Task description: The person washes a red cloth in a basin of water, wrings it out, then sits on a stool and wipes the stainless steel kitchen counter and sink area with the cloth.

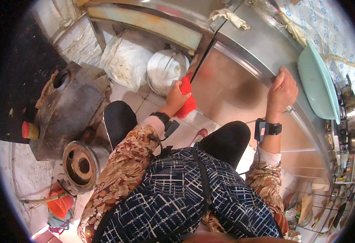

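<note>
My left hand [176,94] grips a red cloth [187,103], partly bunched in the fingers, with its lower end hanging. The cloth is by the left edge of a glossy brown cabinet front [229,82] below a stainless steel counter [265,39]. My right hand [283,88] is at the counter's front edge with its fingers together and bent. Its palm side is hidden, so I cannot see whether it grips the edge. A pale green plastic basin [317,82] stands on the counter just right of that hand.
A white bag [129,60] and a round white lidded container [168,71] sit under the adjoining counter. To the left are a dark metal stove [71,106], a round burner [82,167] and an orange bucket [57,203]. A crumpled rag [230,18] lies on the counter.
</note>
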A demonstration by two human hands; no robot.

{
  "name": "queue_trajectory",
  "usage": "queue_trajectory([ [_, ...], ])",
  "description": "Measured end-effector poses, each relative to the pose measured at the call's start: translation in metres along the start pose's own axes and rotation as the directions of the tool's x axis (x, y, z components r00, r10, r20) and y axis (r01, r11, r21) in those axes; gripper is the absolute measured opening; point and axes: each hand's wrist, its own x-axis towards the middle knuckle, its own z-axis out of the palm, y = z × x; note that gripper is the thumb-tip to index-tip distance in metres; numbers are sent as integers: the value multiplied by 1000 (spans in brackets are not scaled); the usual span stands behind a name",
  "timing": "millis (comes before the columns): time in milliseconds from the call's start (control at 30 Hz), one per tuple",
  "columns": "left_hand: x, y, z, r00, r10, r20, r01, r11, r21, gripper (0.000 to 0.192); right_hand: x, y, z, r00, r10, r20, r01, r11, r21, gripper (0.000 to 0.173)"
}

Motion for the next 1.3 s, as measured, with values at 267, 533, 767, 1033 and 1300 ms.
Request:
queue_trajectory([
  [267,-18,36,-44,998,-10,61,35,903,-428,64,-46,-80,-57,987,-91,131,-12,778,628,55],
  [533,-21,114,-105,837,115,534,388,564,-729,29,-144,-208,-22,567,-58,822,-787,257,561,92],
  [767,12,129,-152,947,313,-73,-245,557,-794,31,-60,-197,-24,867,211,451,-497,436,750,83],
  [1033,50,61,-159,999,-13,44,39,754,-656,22,-39,-227,43,888,236,395,-434,714,549,71],
  [1300,62,60,-149,999,22,49,12,800,-599,32,-131,-220,65,568,135,812,-673,643,364,65],
])
